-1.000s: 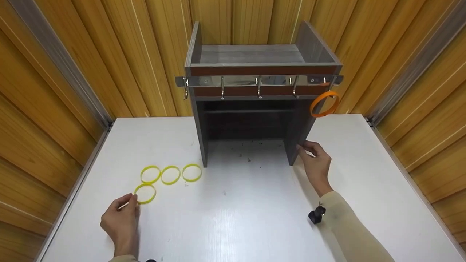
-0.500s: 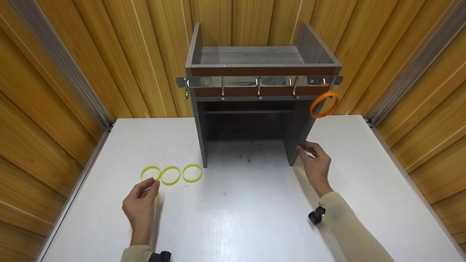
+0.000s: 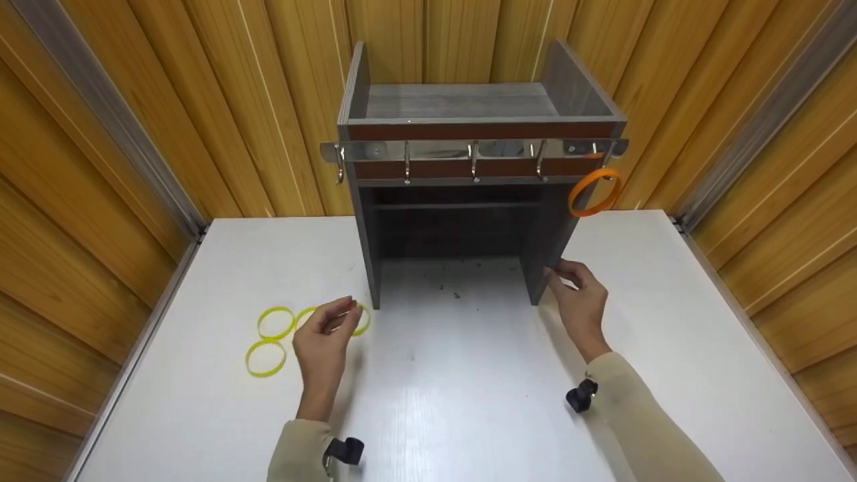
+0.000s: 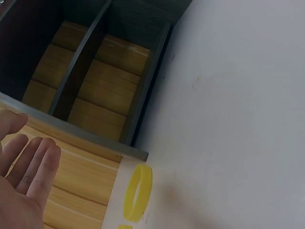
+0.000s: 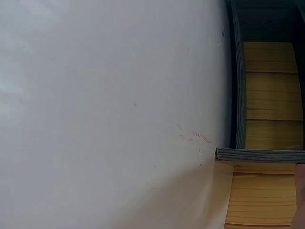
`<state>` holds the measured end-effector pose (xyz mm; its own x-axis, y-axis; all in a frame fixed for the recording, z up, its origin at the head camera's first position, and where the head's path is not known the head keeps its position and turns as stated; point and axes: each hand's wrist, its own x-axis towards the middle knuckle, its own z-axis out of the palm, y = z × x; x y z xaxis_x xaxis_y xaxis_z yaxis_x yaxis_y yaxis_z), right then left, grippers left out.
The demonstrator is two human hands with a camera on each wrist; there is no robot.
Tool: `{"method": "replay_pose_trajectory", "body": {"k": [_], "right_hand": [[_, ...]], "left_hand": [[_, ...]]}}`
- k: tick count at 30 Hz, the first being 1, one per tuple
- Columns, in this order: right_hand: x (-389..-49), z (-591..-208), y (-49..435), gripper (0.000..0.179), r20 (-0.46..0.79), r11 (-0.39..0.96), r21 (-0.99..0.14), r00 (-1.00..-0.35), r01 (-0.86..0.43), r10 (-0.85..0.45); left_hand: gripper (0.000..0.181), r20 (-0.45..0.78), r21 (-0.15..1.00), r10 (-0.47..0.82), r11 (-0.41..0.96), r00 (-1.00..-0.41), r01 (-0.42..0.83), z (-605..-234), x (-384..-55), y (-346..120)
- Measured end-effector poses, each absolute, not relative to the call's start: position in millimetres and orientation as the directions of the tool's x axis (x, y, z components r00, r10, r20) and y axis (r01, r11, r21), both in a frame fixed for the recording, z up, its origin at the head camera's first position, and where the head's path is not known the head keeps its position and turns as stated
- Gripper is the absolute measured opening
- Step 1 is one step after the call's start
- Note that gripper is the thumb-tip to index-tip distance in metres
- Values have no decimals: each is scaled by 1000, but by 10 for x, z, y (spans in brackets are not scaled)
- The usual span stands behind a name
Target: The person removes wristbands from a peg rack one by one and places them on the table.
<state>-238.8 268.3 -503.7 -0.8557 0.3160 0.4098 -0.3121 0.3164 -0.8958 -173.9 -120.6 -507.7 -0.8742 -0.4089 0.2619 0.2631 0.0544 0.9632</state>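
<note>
In the head view my left hand [image 3: 328, 351] is above the row of yellow wristbands, its fingertips over the rightmost wristband [image 3: 367, 323]. The middle one is mostly covered by this hand. Seen from the left wrist, the fingers [image 4: 44, 174] are extended with nothing between them, and a yellow wristband [image 4: 139, 193] lies beside the panel's foot. My right hand [image 3: 581, 308] pinches the front edge of the grey shelf unit's right side panel [image 3: 546, 264], low down. Only a sliver of that hand [image 5: 299, 195] enters the right wrist view. An orange wristband [image 3: 572, 199] hangs from the rightmost hook.
A metal hook rail [image 3: 442, 150] runs across the shelf unit's front; its other hooks carry nothing. Two more yellow wristbands, an upper one [image 3: 274, 337] and a lower one [image 3: 264, 374], lie at left on the white table [image 3: 455, 388]. Wood-patterned walls [image 3: 281, 107] enclose the table.
My left hand has moved right and away from me, from the lower left wristband to above the rightmost one. The wristbands lie where they were. My right hand stays at the panel.
</note>
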Motion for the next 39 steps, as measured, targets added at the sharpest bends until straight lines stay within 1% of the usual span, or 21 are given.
{"method": "replay_pose_trajectory", "body": {"k": [3, 8, 15, 28, 31, 36, 39], "right_hand": [[-2317, -4928, 2622, 17, 422, 306, -892, -853, -332, 307], [-2344, -4973, 2630, 16, 414, 306, -896, -852, -321, 320], [-2325, -4941, 2632, 17, 410, 298, -899, -854, -320, 320], [-2296, -4899, 2632, 18, 408, 326, -895, -855, -305, 319], [-2315, -4929, 2641, 18, 409, 326, -895, -853, -305, 324], [-2429, -5117, 2729, 19, 410, 335, -893, -849, -301, 332], [-2473, -5195, 2773, 19, 413, 335, -892, -850, -304, 327]], "left_hand": [[19, 298, 952, -362, 41, -883, 304, -5013, -1792, -1067], [21, 354, 929, -307, 10, -883, 369, -4909, -1869, -869], [23, 382, 919, -263, 2, -886, 395, -4729, -1948, -633], [23, 453, 878, -151, -93, -878, 469, -4428, -2074, -244], [23, 462, 875, -121, -100, -878, 474, -4371, -2101, -161], [23, 478, 867, -77, -119, -875, 484, -4281, -2158, -14], [24, 479, 864, -48, -153, -877, 480, -4227, -2186, 77]]}}
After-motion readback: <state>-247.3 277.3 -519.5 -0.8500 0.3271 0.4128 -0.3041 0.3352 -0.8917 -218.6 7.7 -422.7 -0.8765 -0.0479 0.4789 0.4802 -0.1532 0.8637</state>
